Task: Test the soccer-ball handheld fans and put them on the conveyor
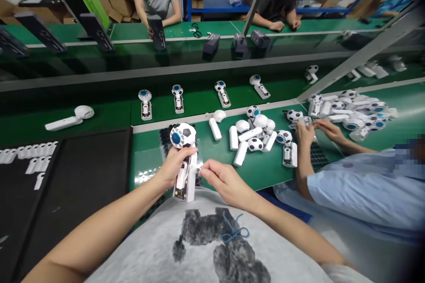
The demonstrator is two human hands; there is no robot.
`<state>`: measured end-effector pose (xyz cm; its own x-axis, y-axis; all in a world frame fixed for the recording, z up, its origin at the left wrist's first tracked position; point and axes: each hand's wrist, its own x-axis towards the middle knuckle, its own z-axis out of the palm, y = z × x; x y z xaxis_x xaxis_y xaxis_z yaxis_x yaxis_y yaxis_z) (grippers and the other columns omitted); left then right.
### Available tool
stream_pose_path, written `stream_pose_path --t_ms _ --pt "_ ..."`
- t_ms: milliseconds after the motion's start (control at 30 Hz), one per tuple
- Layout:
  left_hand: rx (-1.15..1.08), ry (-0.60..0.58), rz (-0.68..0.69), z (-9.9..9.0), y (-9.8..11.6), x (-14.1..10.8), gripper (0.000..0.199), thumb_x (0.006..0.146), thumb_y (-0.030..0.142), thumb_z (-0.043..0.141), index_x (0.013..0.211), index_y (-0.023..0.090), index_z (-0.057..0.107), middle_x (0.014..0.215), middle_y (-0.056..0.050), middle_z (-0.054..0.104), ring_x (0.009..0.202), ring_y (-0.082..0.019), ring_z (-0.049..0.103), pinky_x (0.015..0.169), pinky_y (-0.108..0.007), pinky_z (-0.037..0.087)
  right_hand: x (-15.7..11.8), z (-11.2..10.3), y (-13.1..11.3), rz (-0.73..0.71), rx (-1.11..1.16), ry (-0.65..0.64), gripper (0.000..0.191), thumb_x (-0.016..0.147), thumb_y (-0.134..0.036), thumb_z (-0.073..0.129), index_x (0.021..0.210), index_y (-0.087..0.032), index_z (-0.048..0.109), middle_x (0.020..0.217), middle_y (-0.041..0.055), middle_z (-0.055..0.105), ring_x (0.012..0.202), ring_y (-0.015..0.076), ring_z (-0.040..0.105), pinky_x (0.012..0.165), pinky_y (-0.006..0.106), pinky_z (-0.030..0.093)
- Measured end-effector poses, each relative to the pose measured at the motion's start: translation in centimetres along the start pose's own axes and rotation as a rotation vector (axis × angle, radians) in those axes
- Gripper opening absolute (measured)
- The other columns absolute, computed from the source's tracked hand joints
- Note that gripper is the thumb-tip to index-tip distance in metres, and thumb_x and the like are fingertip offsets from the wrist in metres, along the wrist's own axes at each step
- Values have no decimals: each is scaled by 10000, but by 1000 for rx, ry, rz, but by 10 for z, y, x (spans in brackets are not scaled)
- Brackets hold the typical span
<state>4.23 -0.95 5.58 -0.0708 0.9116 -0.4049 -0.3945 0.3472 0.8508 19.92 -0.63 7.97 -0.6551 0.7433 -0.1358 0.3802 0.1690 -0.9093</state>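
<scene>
My left hand is wrapped round a white handheld fan with a black-and-white football-patterned head and a blue centre. The fan stands nearly upright before my shirt, its handle open and showing a white part and circuitry inside. Just to the right of the handle, my right hand is closed in a pinch. Whatever its fingertips hold is too small to make out. Beyond the fan a dark dimpled mat lies on the green bench. A loose pile of similar fans lies to the right.
Several opened fans lie along the green conveyor. Black trays with white covers stand at left. A co-worker's hands handle a fan at right, near a bigger heap. Dark boxes stand farther back.
</scene>
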Motion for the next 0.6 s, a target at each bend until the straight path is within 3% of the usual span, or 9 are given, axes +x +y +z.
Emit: stream_pose_path --t_ms 233,400,600 --pt "69 -22 22 10 0 -23 290 643 267 676 827 186 467 554 68 477 421 -83 471 397 -200 392 -6 2 11 -48 31 -45 205 886 -268 391 733 -180 495 589 -51 407 555 93 375 534 207 309" --pt "102 -42 -24 9 1 -28 367 653 299 680 936 190 473 699 3 571 539 -127 548 495 -268 458 -6 5 13 -70 -42 -71 245 878 -241 393 644 -180 433 574 -50 413 542 89 380 534 211 302" --pt "175 -76 -18 6 0 -31 391 663 307 670 980 172 485 662 1 557 526 -117 515 532 -271 439 -6 6 11 -51 -81 -171 246 868 -217 400 630 -172 442 580 -45 427 551 88 398 538 205 311"
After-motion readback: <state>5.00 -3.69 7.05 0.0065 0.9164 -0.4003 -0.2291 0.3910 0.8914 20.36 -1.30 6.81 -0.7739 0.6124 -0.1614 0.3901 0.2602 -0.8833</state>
